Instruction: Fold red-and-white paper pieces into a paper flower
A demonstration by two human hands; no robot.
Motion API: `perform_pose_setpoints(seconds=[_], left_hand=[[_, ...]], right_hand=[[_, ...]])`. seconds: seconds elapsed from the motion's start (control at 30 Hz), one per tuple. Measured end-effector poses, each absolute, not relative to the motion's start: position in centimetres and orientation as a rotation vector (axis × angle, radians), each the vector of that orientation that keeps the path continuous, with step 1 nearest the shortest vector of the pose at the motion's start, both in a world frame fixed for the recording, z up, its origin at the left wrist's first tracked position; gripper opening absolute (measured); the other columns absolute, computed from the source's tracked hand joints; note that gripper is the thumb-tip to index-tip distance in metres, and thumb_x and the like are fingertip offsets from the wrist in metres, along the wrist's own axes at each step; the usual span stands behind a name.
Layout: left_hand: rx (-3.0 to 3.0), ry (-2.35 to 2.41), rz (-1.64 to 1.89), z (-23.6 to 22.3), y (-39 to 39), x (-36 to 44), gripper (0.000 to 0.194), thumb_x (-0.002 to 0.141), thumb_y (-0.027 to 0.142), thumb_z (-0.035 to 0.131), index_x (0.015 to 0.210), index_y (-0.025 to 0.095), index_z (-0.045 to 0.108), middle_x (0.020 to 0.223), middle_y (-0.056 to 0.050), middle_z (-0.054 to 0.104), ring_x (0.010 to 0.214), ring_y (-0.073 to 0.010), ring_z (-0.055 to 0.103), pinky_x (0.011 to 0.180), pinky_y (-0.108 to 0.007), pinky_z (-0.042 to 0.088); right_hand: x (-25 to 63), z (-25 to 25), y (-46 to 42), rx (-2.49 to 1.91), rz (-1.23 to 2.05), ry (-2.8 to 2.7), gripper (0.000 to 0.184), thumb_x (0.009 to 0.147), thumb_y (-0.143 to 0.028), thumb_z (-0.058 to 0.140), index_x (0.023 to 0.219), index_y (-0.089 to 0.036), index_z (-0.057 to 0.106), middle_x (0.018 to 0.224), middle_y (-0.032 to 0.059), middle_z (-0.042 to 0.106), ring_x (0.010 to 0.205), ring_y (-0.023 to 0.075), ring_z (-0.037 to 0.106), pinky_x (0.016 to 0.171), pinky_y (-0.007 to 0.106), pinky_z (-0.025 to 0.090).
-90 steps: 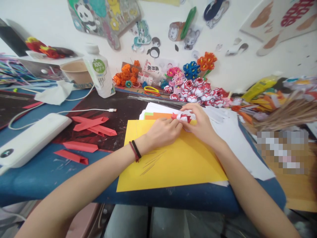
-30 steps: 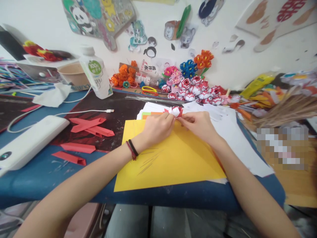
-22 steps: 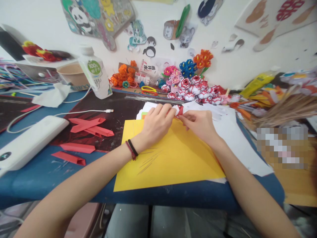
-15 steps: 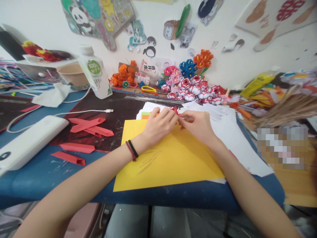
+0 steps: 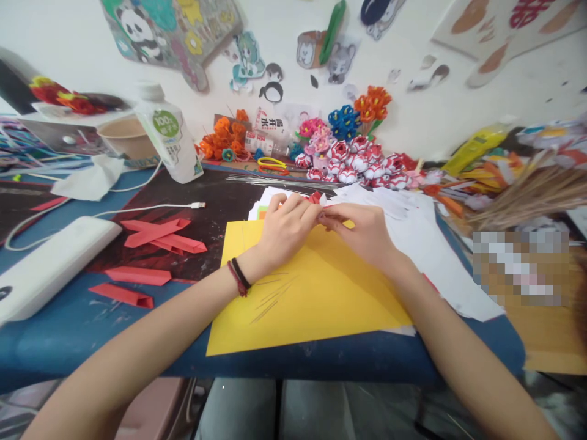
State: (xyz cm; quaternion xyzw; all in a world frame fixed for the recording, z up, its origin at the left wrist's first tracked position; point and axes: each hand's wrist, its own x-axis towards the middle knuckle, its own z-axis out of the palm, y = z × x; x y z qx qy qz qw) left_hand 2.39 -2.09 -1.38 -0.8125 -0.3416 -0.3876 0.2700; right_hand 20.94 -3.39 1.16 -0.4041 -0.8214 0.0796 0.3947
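A small red folded paper piece point(image 5: 314, 197) pokes out above the fingers of my left hand point(image 5: 290, 223), which is closed around it. My right hand point(image 5: 360, 229) meets the left at the fingertips; its thumb and index finger pinch the right side of the piece, mostly hidden by the fingers. Both hands hover over the upper part of a yellow sheet point(image 5: 312, 299), where several thin wires or sticks point(image 5: 270, 300) lie. Off to the left, several red folded paper strips point(image 5: 137, 276) rest on the table, two of them crossed.
A white power bank point(image 5: 59, 263) with a cable lies at the left, near a white bottle point(image 5: 169, 137). White paper sheets point(image 5: 440, 269) spread to the right. Red-and-white paper flowers point(image 5: 358, 160) and orange flowers point(image 5: 224, 137) line the wall. The blue table edge point(image 5: 312, 360) runs in front.
The whole view has shifted slightly, so things sit a little further left. Both hands stay together at the red paper, the right fingertips now closer against the left hand.
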Motion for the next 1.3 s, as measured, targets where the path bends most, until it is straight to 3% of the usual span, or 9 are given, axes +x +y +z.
perform_pose_setpoints(seconds=[0.27,1.03,1.2,1.3], left_hand=[[-2.315,-0.861,-1.309,-1.28,-1.6,2.29,0.011,0.095,0.033,0.059,0.093,0.024,0.063,0.077,0.005,0.069,0.079,-0.0136,0.056,0.08,-0.033,0.031],[-2.322,-0.912,-1.263,-0.52,-2.26,2.42,0.008,0.097,0.02,0.054,0.096,0.021,0.061,0.082,0.005,0.07,0.08,-0.0148,0.053,0.077,-0.033,0.032],[-2.256,-0.885,-1.237,-0.65,-2.16,2.39,0.008,0.097,0.02,0.053,0.095,0.021,0.061,0.079,0.004,0.069,0.079,-0.0154,0.053,0.076,-0.033,0.033],[-2.276,-0.836,-1.149,-0.92,-1.99,2.27,0.009,0.098,0.02,0.052,0.097,0.021,0.061,0.078,0.003,0.069,0.081,-0.0154,0.055,0.077,-0.033,0.034]], right_hand=[[21.83,1.28,-2.76,-0.914,0.167,-2.037,0.007,0.083,-0.022,0.072,0.078,-0.02,0.075,0.077,-0.0001,0.076,0.065,0.0135,0.067,0.061,0.024,0.048],[21.94,1.96,-2.88,-0.945,0.232,-2.074,0.011,0.088,-0.017,0.063,0.083,-0.019,0.072,0.075,-0.0005,0.073,0.06,0.0109,0.064,0.06,0.022,0.048],[21.75,1.56,-3.03,-0.951,-0.024,-2.16,0.015,0.091,-0.017,0.054,0.093,-0.019,0.069,0.086,0.0016,0.074,0.069,0.0121,0.065,0.064,0.023,0.047],[21.69,1.1,-3.05,-0.994,-0.288,-2.2,0.015,0.089,-0.018,0.054,0.088,-0.019,0.068,0.078,0.0014,0.072,0.064,0.0128,0.063,0.06,0.025,0.042]])
